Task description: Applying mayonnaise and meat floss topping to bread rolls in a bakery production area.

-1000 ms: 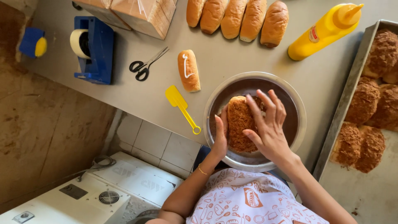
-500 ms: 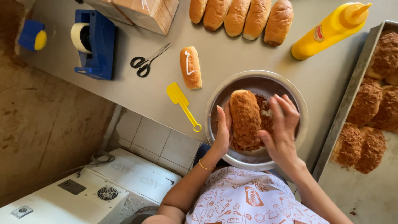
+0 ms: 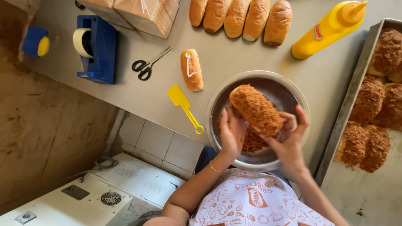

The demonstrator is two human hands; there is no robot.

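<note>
A crumb-coated bun point(image 3: 256, 109), long and rust-brown, is held lifted above a round metal bowl point(image 3: 293, 90) that sits at the near edge of a grey counter point(image 3: 234, 54). The left hand point(image 3: 233, 133) cups the bun's near end from below, fingers curled up against it, while the right hand point(image 3: 289, 134) grips the other end with fingers wrapped around its side. Loose brown crumbs point(image 3: 253, 143) lie in the bowl beneath the bun.

Just left of the bowl, a yellow spatula point(image 3: 184, 105) lies on the counter, and beside it a plain bun point(image 3: 191, 69) topped with a white line of sauce. Black-handled scissors point(image 3: 149, 64) rest farther left, near a blue tape dispenser point(image 3: 97, 49). Along the far edge of the counter, 5 uncoated buns point(image 3: 240, 17) sit in a row, with a yellow squeeze bottle point(image 3: 327, 30) lying tilted to their right. A metal tray point(image 3: 356, 188) at the right holds several finished coated buns point(image 3: 368, 121). The person wears a patterned apron point(image 3: 255, 201) and a thin bracelet point(image 3: 215, 169) on the left wrist.
</note>
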